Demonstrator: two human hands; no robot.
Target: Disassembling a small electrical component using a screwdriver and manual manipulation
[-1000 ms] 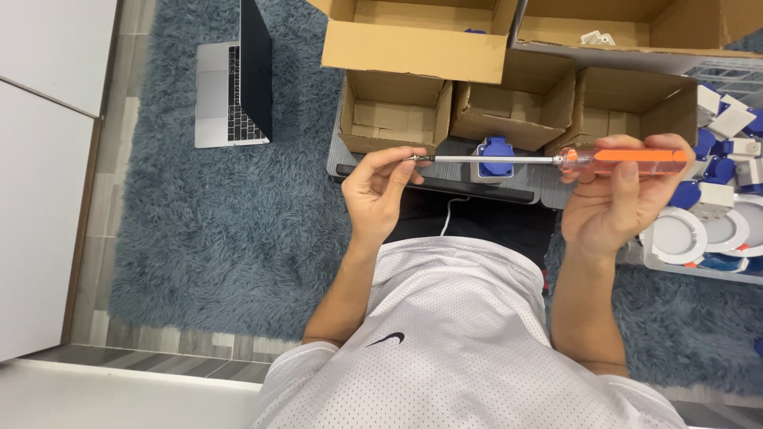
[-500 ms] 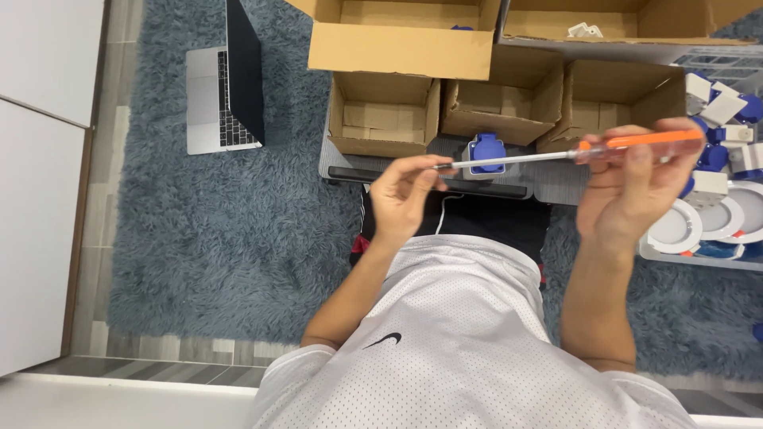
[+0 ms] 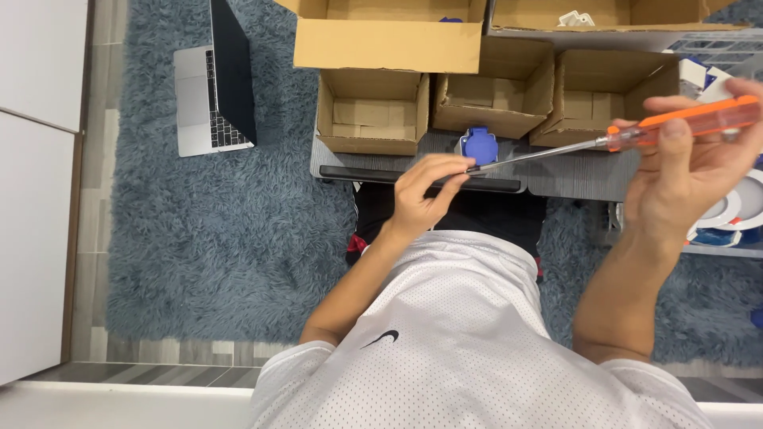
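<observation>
Head view, looking down over the chest. Screwdriver (image 3: pixel 604 141) held level above the lap, long axis running from about 8 o'clock at the tip to 2 o'clock at the orange handle, bridging both hands. Right hand (image 3: pixel 691 171) closed around the handle, thumb laid across its near side, fingers curled behind; a firm wrap, nothing else in the grasp. Left hand (image 3: pixel 421 195) at the steel tip, fingertips (image 3: pixel 455 168) pinched together on or around the point; whether a small part sits between them cannot be told, being covered by the fingers. Tip end thus nearer the left hand, handle end nearer the right, shaft bare between.

Blue socket-like fitting (image 3: pixel 479 146) on the grey tabletop (image 3: pixel 572 171), just past the tip toward 12 o'clock, apart from both hands. Open cardboard boxes (image 3: pixel 373 111) in a row behind it. Open laptop (image 3: pixel 211 87) on the blue shag rug (image 3: pixel 199 238) at 10 o'clock, well apart. White round fittings (image 3: pixel 727 210) at 3 o'clock, partly hidden by the right hand and cut off by the frame edge.
</observation>
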